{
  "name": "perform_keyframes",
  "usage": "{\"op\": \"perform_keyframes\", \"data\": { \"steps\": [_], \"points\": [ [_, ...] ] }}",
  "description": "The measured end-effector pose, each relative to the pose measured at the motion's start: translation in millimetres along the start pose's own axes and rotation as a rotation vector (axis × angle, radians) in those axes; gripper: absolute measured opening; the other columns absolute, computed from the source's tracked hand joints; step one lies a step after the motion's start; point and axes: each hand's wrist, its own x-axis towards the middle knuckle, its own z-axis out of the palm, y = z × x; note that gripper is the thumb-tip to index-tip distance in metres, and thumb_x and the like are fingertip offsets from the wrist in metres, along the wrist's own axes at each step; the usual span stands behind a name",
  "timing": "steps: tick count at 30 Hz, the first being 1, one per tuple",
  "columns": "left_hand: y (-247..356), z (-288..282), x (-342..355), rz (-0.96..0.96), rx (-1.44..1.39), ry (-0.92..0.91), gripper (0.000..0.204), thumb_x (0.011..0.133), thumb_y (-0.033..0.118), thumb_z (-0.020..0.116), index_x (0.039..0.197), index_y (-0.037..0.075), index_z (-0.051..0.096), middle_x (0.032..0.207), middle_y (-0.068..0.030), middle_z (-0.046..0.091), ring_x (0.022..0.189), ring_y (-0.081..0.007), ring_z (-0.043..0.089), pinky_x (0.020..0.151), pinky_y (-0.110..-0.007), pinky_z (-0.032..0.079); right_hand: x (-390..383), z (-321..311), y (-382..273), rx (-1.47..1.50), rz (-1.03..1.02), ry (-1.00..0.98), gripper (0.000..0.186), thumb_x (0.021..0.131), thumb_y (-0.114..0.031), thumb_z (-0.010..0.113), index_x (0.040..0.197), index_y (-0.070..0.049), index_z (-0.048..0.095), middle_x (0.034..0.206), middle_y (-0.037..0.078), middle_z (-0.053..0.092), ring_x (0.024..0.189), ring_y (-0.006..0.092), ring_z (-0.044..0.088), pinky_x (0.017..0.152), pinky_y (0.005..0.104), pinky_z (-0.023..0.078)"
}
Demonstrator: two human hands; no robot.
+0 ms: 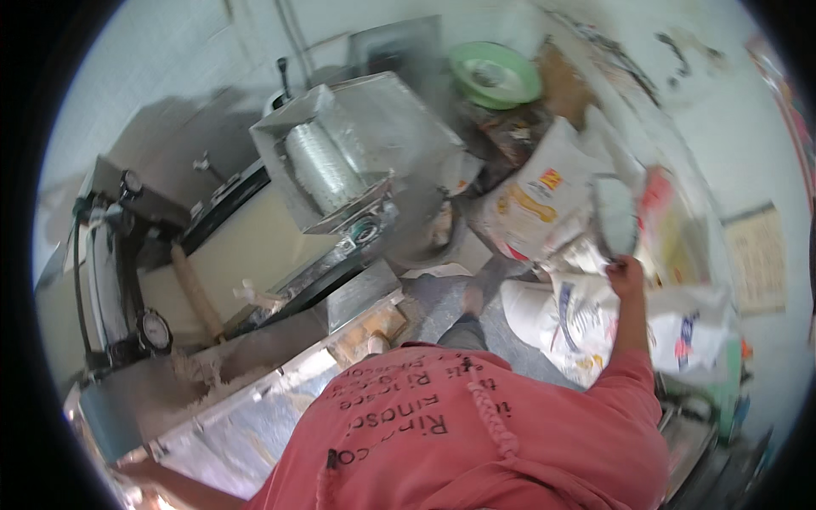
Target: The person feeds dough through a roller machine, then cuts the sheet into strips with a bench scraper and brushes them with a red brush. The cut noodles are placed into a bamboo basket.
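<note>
Round, pale-faced pan (615,217) at right, in front of the upper printed sack (531,200); blurred, contents and exact kind not resolvable, handle mostly covered by the grip. Right hand (626,276) raised, forearm reaching forward, fingers closed around the handle's near end. Left forearm (174,486) runs to the lower-left rim; left hand not visible, finger state cannot be told. Lower white sack (552,319) lies beside the right forearm. Grey floor (438,302) separates the sacks from the metal roller machine (327,166); wall (710,127) bounds the right side.
</note>
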Motion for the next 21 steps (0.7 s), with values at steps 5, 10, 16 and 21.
{"op": "perform_keyframes", "data": {
  "steps": [5, 10, 16, 21],
  "points": [
    [148, -22, -81, 0.145, 0.144, -0.194, 0.039, 0.091, 0.034, 0.048, 0.11, 0.002, 0.059, 0.117, -0.0167, 0.054, 0.106, -0.0312, 0.052, 0.091, -0.04, 0.04, 153, -39, -90, -0.144, -0.146, 0.154, 0.008, 0.073, 0.004, 0.043, 0.08, 0.002, 0.045, 0.075, 0.014, 0.051, 0.057, 0.0242, 0.051, 0.059, 0.0386, 0.049],
    [315, 40, -211, 0.635, -0.076, -0.645, 0.034, 0.091, 0.023, 0.051, 0.116, 0.0, 0.055, 0.117, -0.0172, 0.055, 0.111, -0.034, 0.05, 0.095, -0.042, 0.038, 255, -54, -188, -0.336, -0.085, 0.335, 0.003, 0.072, 0.001, 0.042, 0.074, -0.002, 0.041, 0.068, 0.013, 0.047, 0.056, 0.0277, 0.053, 0.068, 0.0485, 0.052],
    [420, 98, -342, 0.496, -0.046, -1.162, 0.048, 0.093, 0.035, 0.045, 0.129, 0.004, 0.043, 0.132, -0.017, 0.04, 0.123, -0.0318, 0.036, 0.102, -0.043, 0.026, 389, -28, -247, -1.02, 0.138, 0.563, 0.007, 0.072, -0.004, 0.049, 0.072, 0.002, 0.046, 0.072, 0.018, 0.055, 0.062, 0.0313, 0.06, 0.062, 0.0466, 0.052],
    [430, 123, -388, 0.266, 0.194, -1.423, 0.057, 0.093, 0.044, 0.039, 0.132, 0.003, 0.039, 0.136, -0.0185, 0.037, 0.126, -0.0334, 0.033, 0.104, -0.044, 0.024, 471, -9, -207, -2.449, -0.548, 0.291, 0.024, 0.083, -0.015, 0.049, 0.094, 0.004, 0.059, 0.092, 0.019, 0.063, 0.092, 0.0273, 0.061, 0.075, 0.0398, 0.051]
  ]
}}
